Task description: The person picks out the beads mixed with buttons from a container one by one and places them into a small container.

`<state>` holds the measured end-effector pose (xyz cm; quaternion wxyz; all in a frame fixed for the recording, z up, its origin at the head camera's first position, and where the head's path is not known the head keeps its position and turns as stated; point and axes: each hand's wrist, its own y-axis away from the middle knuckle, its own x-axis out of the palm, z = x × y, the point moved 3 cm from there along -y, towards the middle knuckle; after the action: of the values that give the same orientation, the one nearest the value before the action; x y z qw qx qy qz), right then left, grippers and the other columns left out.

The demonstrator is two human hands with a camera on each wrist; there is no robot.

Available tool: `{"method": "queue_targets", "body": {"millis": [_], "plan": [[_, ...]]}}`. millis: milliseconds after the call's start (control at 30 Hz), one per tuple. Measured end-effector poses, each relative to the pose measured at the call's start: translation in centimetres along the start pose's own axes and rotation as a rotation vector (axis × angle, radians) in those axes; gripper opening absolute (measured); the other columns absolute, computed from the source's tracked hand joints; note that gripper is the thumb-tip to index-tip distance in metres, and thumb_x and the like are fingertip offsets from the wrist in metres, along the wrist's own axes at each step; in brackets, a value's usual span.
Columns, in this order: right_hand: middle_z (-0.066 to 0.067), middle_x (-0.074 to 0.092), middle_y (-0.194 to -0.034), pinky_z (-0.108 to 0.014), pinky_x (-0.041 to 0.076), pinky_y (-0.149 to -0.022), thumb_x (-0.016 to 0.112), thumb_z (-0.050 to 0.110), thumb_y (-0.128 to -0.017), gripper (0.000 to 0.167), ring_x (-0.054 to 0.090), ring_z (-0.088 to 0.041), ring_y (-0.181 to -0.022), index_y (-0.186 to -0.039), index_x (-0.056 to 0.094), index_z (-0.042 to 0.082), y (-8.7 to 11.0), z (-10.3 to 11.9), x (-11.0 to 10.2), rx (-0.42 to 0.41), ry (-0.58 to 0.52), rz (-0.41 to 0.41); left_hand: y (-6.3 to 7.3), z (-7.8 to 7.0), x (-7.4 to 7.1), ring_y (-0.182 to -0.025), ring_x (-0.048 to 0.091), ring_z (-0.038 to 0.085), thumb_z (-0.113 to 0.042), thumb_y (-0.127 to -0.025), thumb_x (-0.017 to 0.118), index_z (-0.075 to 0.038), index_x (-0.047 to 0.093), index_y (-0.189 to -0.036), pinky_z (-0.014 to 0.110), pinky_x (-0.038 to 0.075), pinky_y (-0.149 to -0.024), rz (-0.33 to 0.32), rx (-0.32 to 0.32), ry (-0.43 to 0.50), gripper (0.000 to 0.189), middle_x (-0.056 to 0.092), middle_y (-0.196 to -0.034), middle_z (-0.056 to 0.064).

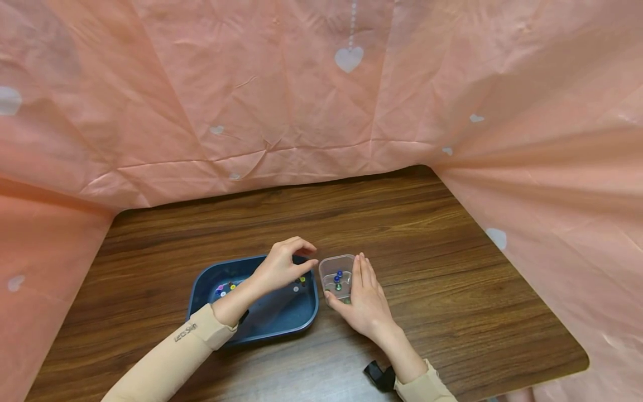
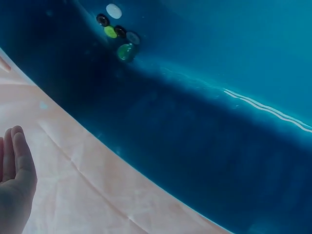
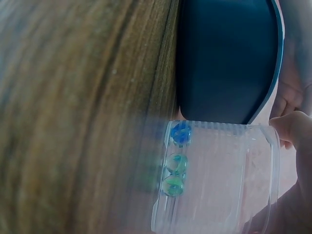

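In the head view my left hand [image 1: 278, 267] hovers over the right end of a blue tray [image 1: 315, 304], thumb and fingers apart, nothing visible between them. Small round button-like pieces lie in the tray, among them a white one [image 2: 114, 11] and a yellow-green one [image 2: 110, 32]. Beside them is a green glass marble [image 2: 126, 52]. My right hand [image 1: 365, 301] holds a clear plastic container [image 3: 214, 170], thumb at its near left rim, fingers extended along its right side. Inside are a blue marble [image 3: 181, 133] and green marbles [image 3: 176, 164].
The tray and container stand side by side on a brown wood-grain table [image 1: 452, 290]. More small coloured pieces [image 1: 223, 289] lie toward the tray's left end. Pink cloth [image 1: 301, 84] with pale hearts hangs behind and on both sides of the table.
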<state>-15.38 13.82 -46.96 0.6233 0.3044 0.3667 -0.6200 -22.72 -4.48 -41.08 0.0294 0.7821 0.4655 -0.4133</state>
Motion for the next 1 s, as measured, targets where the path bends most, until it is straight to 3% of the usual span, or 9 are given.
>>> {"method": "queue_targets", "body": {"millis": [367, 600, 1000], "plan": [[-0.026, 0.014, -0.159, -0.059, 0.025, -0.113, 0.061, 0.054, -0.089, 0.101, 0.013, -0.039, -0.147, -0.152, 0.013, -0.009, 0.0, 0.1, 0.0, 0.001, 0.008, -0.003, 0.5, 0.4, -0.3, -0.092, 0.066, 0.029, -0.009, -0.087, 0.074, -0.001, 0.069, -0.106, 0.037, 0.057, -0.079, -0.015, 0.012, -0.026, 0.022, 0.067, -0.102, 0.01], [-0.025, 0.014, -0.159, -0.059, 0.025, -0.113, 0.061, 0.055, -0.089, 0.101, 0.014, -0.039, -0.147, -0.152, 0.014, -0.009, 0.0, 0.0, 0.0, -0.002, 0.013, -0.009, 1.0, 0.8, -0.3, -0.093, 0.066, 0.03, -0.009, -0.088, 0.073, -0.001, 0.068, -0.107, 0.044, 0.056, -0.081, 0.0, -0.012, -0.014, 0.021, 0.067, -0.103, 0.012], [-0.024, 0.014, -0.16, -0.057, 0.025, -0.114, 0.062, 0.056, -0.088, 0.103, 0.013, -0.037, -0.148, -0.153, 0.013, -0.008, 0.1, 0.1, 0.0, 0.004, 0.008, -0.009, 1.4, 1.7, -0.8, -0.092, 0.065, 0.024, -0.011, -0.087, 0.074, -0.003, 0.069, -0.107, 0.036, 0.056, -0.08, -0.017, -0.047, -0.044, 0.022, 0.067, -0.103, 0.007]]}}
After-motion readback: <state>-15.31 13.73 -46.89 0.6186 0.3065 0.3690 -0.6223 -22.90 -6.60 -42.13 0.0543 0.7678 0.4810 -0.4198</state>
